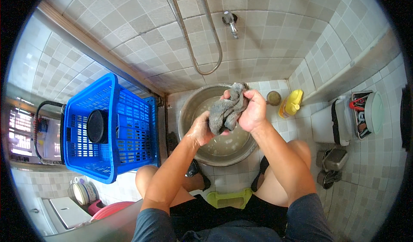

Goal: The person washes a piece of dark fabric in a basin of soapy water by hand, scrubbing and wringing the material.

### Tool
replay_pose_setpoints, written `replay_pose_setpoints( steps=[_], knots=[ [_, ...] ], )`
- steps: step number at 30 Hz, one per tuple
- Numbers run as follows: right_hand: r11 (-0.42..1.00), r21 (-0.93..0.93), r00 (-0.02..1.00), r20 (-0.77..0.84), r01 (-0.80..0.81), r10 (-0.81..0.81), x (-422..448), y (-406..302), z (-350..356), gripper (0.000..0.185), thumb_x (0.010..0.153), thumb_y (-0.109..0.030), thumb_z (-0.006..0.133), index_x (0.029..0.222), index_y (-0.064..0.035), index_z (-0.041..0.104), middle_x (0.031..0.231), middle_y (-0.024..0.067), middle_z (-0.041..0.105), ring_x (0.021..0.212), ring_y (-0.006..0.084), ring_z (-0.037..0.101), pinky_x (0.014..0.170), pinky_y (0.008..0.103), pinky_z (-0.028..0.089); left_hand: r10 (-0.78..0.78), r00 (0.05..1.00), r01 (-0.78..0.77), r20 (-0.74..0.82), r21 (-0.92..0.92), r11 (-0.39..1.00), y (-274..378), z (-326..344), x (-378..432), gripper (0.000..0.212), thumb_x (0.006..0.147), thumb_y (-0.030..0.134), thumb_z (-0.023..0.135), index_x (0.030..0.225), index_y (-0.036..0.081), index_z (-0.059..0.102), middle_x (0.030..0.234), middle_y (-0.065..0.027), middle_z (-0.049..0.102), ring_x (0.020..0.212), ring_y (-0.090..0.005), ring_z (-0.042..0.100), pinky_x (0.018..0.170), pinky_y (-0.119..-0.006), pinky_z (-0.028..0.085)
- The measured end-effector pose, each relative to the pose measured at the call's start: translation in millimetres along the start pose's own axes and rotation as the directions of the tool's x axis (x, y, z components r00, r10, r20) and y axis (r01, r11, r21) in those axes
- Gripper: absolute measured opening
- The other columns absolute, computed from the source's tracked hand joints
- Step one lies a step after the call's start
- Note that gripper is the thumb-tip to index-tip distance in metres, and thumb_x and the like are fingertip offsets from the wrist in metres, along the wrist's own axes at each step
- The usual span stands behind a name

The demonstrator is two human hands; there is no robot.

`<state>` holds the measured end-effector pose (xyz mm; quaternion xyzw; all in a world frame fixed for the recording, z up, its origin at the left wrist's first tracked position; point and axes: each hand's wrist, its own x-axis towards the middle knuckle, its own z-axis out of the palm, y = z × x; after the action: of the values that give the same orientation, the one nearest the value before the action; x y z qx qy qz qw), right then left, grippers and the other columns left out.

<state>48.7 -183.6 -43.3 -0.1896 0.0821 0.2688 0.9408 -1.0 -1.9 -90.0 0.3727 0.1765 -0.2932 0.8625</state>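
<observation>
A wet, bunched grey cloth [226, 111] is held between both hands above a round metal basin [184, 126]. My left hand [200, 130] grips its lower left side, and wet suds show on the wrist. On the cloth's right side my right hand [254, 111] is closed, the thumb near its top. Cloudy water [226, 145] with patches of foam fills part of the basin, which stands on the tiled floor between my feet. Some of the fingers are hidden behind the cloth.
Left stands a blue plastic basket [113, 158] with a black round container [97, 126] inside. A yellow bottle [291, 104] and a small round container [274, 98] stand right of the basin. A metal shower hose [206, 72] hangs beside a wall tap [231, 22]. A green plastic stool [230, 199] is beneath me.
</observation>
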Motion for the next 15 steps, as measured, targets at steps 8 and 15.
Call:
replay_pose_setpoints(
  steps=[8, 15],
  knots=[
    [0.631, -0.710, 0.907, 0.028, 0.314, -0.421, 10, 28, -25, 0.038, 0.083, -0.012, 0.058, 0.118, 0.0031, 0.059, 0.107, 0.0091, 0.063, 0.102, 0.0211, 0.057, 0.091, 0.0333, 0.045, 0.246, 0.888, -0.355, -0.388, -0.240, 0.903, 2, -12, 21, 0.045, 0.103, 0.040, 0.040, 0.123, 0.005, 0.059, 0.123, -0.0133, 0.064, 0.110, -0.0278, 0.063, 0.099, -0.047, 0.049],
    [-0.224, -0.962, 0.749, 0.263, 0.156, -0.608, 7, 75, -19, 0.029, 0.089, -0.028, 0.067, 0.090, -0.0002, 0.059, 0.091, 0.0229, 0.061, 0.087, 0.0429, 0.060, 0.075, 0.0478, 0.049, 0.340, 0.803, -0.364, -0.490, 0.050, 0.930, -15, 17, 17, 0.030, 0.095, 0.032, 0.065, 0.112, 0.007, 0.060, 0.100, -0.0082, 0.066, 0.087, -0.0237, 0.066, 0.076, -0.043, 0.056]
  ],
)
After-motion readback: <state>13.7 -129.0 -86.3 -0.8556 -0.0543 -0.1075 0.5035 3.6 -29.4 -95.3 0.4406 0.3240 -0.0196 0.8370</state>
